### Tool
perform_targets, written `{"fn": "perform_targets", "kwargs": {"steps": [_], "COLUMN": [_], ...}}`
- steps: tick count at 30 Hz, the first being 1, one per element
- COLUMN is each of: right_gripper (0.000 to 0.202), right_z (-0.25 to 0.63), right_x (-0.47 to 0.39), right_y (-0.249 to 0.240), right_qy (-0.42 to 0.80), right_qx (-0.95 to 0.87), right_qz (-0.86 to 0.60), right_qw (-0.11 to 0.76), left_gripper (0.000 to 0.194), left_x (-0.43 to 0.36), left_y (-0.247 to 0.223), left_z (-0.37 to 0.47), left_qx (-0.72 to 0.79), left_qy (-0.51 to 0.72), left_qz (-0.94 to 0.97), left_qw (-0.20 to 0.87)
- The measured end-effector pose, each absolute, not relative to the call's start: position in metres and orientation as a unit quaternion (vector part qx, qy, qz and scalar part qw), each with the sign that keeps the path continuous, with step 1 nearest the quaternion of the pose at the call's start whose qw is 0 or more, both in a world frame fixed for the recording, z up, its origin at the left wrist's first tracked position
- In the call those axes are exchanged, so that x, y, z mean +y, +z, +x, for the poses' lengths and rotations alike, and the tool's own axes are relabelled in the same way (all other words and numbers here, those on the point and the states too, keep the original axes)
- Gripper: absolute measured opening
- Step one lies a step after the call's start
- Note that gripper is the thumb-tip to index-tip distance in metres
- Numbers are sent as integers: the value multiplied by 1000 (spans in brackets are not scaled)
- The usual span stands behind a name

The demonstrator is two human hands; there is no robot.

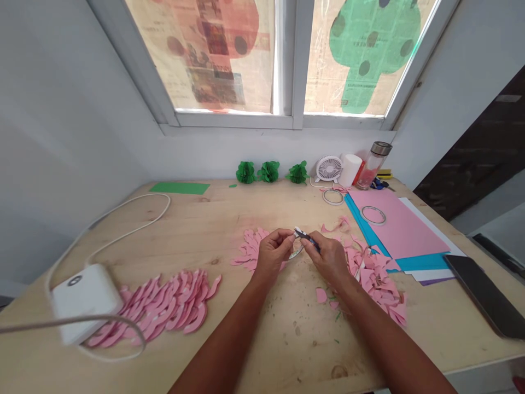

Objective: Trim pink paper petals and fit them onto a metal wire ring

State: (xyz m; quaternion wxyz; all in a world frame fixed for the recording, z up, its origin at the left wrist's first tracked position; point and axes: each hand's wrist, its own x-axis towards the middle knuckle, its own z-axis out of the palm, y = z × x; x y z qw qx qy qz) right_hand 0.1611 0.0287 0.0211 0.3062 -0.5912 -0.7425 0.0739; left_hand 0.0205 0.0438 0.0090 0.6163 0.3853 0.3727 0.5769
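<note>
My left hand (274,250) is closed, thumb and forefinger pinching something small and whitish whose kind I cannot make out. My right hand (329,256) grips a slim dark tool (304,236) with a pale tip, which reaches the left fingertips. Between and below the hands shows part of a thin tape ring (296,253). Curved pink paper petals (249,250) lie fanned out just left of my left hand. A heap of pink paper scraps (375,279) lies beside my right wrist, and a loose pink piece (321,295) is nearer to me.
At left are overlapping pink paper strips (176,301), a white power bank (87,301) and its cable. Three green paper flowers (268,172), a small fan (328,168) and a bottle (374,165) line the back. Paper sheets (404,232) and a phone (486,295) lie right.
</note>
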Motion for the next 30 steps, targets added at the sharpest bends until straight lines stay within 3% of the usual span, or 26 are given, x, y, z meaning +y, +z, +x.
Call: {"fn": "perform_targets", "kwargs": {"steps": [13,22,30], "right_gripper": [37,37,39], "right_z": [175,187,191], "right_x": [37,42,44], "right_y": [23,27,29], "right_qy": [62,28,29], "right_qx": [-713,-655,-640], "right_qz": [-615,-660,-661], "right_qw": [331,366,391], "left_gripper": [27,21,39], "left_x": [42,31,30], "left_y": [7,-2,-11], "left_z": [22,27,43], "left_qx": [395,412,413], "left_qy": [579,500,431], "left_qz": [413,680,774], "left_qw": [581,345,211]}}
